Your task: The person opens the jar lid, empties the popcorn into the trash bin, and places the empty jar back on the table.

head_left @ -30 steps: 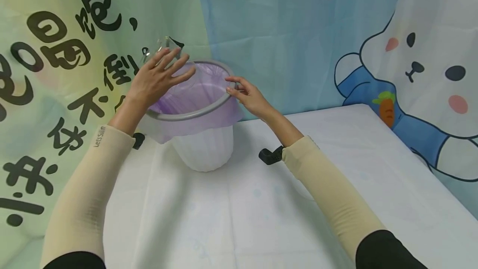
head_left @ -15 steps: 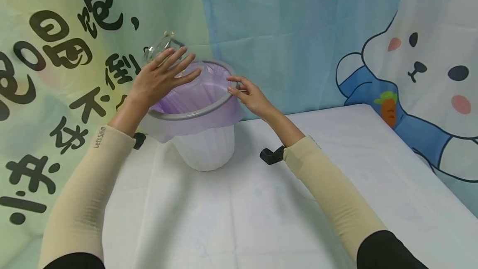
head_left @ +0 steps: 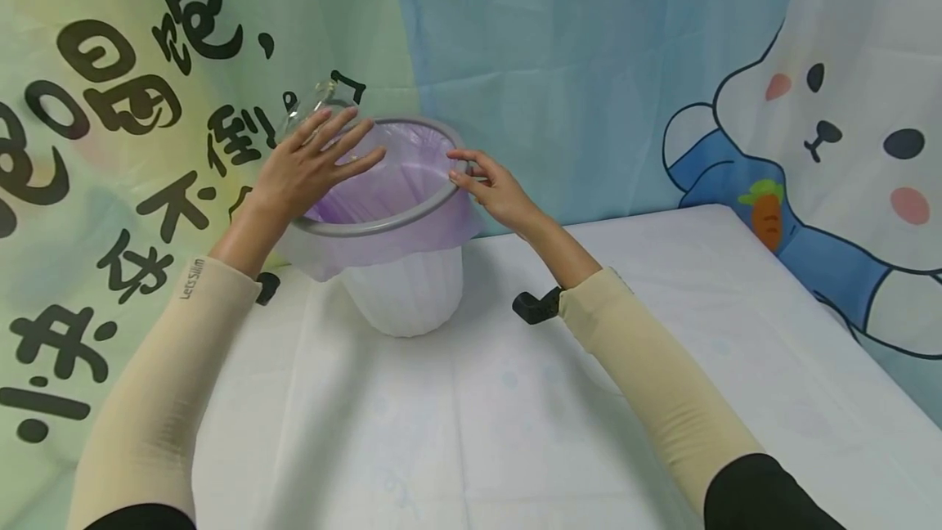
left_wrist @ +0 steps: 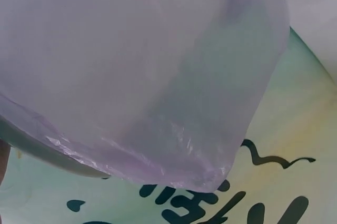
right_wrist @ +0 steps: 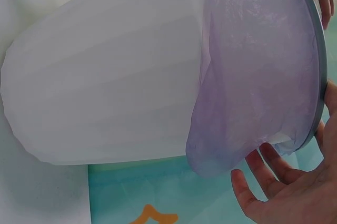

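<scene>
A white trash can (head_left: 405, 293) with a grey rim ring (head_left: 368, 227) stands near the back, a thin purple trash bag (head_left: 397, 170) lining it and folded down outside. My left hand (head_left: 305, 166) lies over the left side of the rim, fingers straight and spread. Behind those fingers shows a clear, shiny curved piece (head_left: 324, 92) of unclear kind. At the right side, my right hand (head_left: 493, 190) holds the rim between thumb and fingers. In the right wrist view its lower fingers (right_wrist: 266, 174) sit beside the bag's hanging edge. The left wrist view is mostly filled by the bag (left_wrist: 131, 76).
White cloth covers the table (head_left: 515, 424). Right behind the can hangs a printed backdrop (head_left: 537, 88) with dark lettering and a white cartoon animal (head_left: 846, 121). A black wrist mount (head_left: 536, 307) sticks out below the right wrist, another (head_left: 268, 289) by the left.
My left hand rose slightly to the right, then came back down and left. The clear piece behind it swelled up and then shrank. The right hand stays on the rim.
</scene>
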A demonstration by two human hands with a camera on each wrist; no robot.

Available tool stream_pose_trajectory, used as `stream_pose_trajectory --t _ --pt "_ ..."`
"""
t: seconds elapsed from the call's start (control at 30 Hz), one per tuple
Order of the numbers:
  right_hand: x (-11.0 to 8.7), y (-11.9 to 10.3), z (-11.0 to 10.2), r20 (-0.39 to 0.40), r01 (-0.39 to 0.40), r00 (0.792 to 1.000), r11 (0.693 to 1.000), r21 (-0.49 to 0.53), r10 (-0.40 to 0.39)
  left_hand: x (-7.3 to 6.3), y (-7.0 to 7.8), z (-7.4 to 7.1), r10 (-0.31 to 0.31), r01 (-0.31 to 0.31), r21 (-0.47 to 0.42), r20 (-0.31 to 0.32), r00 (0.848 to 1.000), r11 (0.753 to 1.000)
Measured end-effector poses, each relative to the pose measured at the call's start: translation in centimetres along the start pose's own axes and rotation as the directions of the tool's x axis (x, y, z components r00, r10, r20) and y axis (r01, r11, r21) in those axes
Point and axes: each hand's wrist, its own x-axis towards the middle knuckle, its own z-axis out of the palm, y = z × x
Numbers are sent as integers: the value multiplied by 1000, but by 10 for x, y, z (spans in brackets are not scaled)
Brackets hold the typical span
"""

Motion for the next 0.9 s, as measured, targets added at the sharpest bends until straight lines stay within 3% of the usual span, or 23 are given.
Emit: stream_pose_trajectory --t 0.2,0.33,0.43,0.53,0.73,0.83,0.9 --pt "1 1 0 0 -11 1000 1000 7 11 -1 2 4 -80 74 -171 -32 996 983" --pt "1 1 0 5 -17 1000 1000 9 17 -2 5 7 -170 133 -317 -93 981 939" --pt "1 1 0 3 -22 1000 1000 5 22 0 8 8 -288 203 -461 -120 950 864" --pt "1 1 0 2 -28 1000 1000 6 28 3 11 9 -388 269 -578 -90 917 770" --pt "1 1 1 10 -26 1000 1000 12 25 4 17 7 -463 362 -689 43 885 628" --pt "1 1 1 9 -21 1000 1000 12 20 3 19 5 -495 409 -750 125 860 520" --pt "0 1 1 4 -18 1000 1000 9 18 5 20 2 -516 442 -794 193 834 417"
